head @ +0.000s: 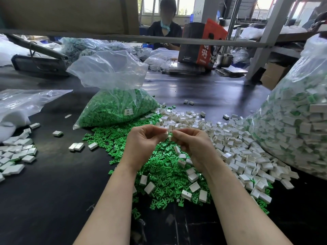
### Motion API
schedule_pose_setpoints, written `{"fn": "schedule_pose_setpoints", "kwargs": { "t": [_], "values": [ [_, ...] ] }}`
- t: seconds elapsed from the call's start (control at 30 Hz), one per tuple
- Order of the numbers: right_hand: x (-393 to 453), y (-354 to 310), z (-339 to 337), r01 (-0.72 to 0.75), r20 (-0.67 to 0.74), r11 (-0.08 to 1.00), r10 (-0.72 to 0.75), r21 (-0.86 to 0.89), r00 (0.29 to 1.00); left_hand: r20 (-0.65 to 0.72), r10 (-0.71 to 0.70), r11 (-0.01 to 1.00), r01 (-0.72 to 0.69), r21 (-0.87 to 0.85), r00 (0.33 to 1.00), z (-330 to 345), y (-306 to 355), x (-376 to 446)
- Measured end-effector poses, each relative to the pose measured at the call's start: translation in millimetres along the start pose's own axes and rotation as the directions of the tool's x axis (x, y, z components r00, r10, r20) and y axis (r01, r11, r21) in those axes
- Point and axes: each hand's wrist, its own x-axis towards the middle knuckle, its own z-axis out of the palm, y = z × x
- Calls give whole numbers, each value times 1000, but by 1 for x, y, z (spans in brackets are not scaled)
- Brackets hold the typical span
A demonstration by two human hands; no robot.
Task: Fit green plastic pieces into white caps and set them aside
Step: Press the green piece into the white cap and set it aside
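one head-worn wide-angle view looks forward and down from close above the dark table, both forearms reaching in from the bottom edge, the workshop stretching far behind.

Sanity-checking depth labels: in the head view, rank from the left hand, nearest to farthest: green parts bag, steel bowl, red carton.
From the left hand:
1. Green parts bag, just beyond, slightly left.
2. Red carton, far back, to the right.
3. Steel bowl, beside the carton, further right; nearly tied with it.
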Motion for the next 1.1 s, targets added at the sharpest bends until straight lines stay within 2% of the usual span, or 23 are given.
{"fn": "schedule_pose_setpoints", "kwargs": {
  "t": [0.1, 0.3, 0.47, 0.67, 0.87, 1.0, 1.1],
  "values": [
    [0, -2, -1, 37, -12, 998, -36, 56, 999, -9, -97, 990, 96, -99, 995, 0, 0, 1],
    [0, 1, 6, 215, -55, 963, -226, -159, 972, 38, -193, 943, 196, -267, 980, 2, 1, 0],
    [0, 1, 6, 252, -99, 947, -275, -201, 956, 40, -216, 901, 215, -377, 976, 2, 1, 1],
    [-1, -1, 7, 286, -49, 932, -303, -221, 952, 23, -195, 918, 191, -348, 981, -1, 1, 2],
    [-1, -1, 6, 322, 4, 893, -338, -313, 941, 2, -145, 954, 141, -265, 989, 0, 0, 1],
    [-1, 0, 1, 234, 2, 946, -240, -225, 971, 27, -110, 967, 113, -230, 994, -1, -1, 2],
    [-1, 2, -3, 154, 35, 958, -150, -243, 988, 42, -110, 968, 116, -220, 993, -2, -1, 1]
  ]
}}
